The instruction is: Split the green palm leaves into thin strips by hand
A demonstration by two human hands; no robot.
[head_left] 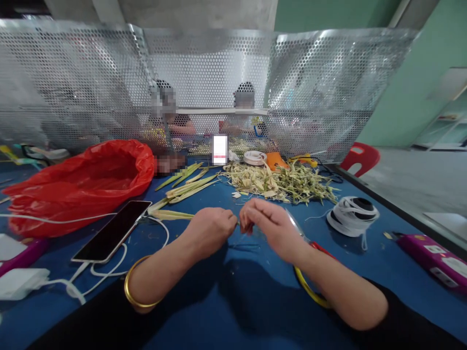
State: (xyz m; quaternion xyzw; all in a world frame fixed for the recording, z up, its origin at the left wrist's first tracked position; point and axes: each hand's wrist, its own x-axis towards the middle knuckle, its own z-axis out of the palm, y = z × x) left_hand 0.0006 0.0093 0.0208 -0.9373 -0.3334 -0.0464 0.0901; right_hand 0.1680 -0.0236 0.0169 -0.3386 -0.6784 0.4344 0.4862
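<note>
My left hand (pixel 215 226) is closed in a pinch, with a pale green leaf strip (pixel 175 215) extending leftward from behind it. Close beside it, my right hand (pixel 264 223) is also closed, its fingers bent together. A small green tip shows between the two hands; the rest of what they grip is hidden. Thin wires (pixel 244 247) lie on the blue table just below the fingers. Under my right wrist are tools with red and yellow handles (pixel 310 287), partly covered by the forearm. Beyond the hands, long folded leaf strips (pixel 193 189) lie at the left.
A red plastic bag (pixel 83 182) and a phone (pixel 113 231) with white cables lie left. A pile of woven leaf pieces (pixel 280 182) sits behind. At right are a white ribbon spool (pixel 352 216) and a purple power strip (pixel 434 260). People sit behind a perforated metal screen (pixel 219 63).
</note>
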